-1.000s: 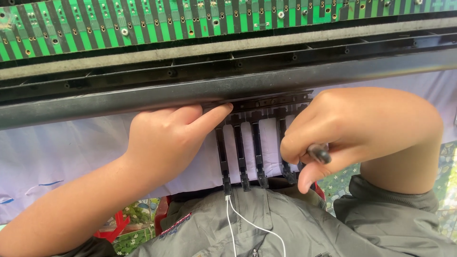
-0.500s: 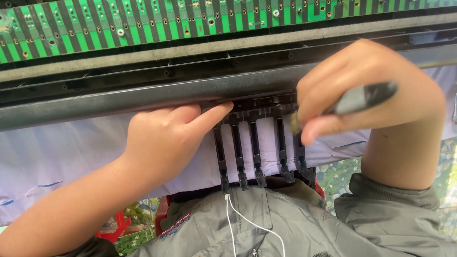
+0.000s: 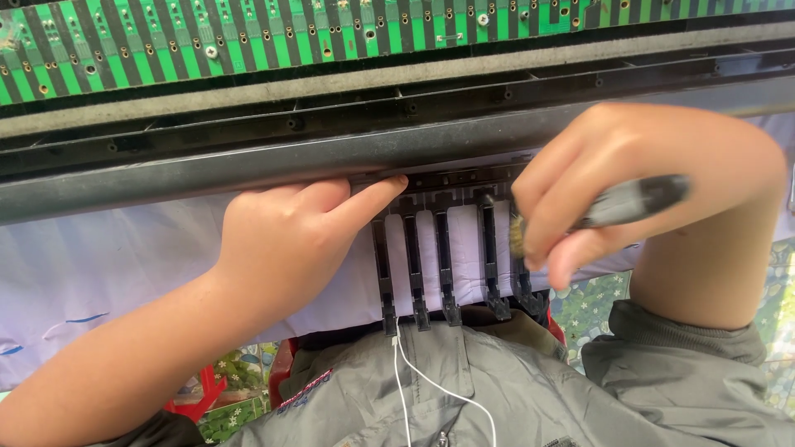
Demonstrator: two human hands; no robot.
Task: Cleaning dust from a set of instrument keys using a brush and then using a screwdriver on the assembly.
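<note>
A long green circuit board (image 3: 248, 41) with many small holes and silver dots runs across the top. Under it lies a grey strip (image 3: 331, 83), then a dark bar (image 3: 207, 170). A white sheet (image 3: 99, 265) covers the surface below. At the bottom is a grey jacket (image 3: 513, 397) with a thin white cord (image 3: 431, 385) on it. A red stool (image 3: 195, 397) and a flowery cloth (image 3: 596, 306) peek out low down.
</note>
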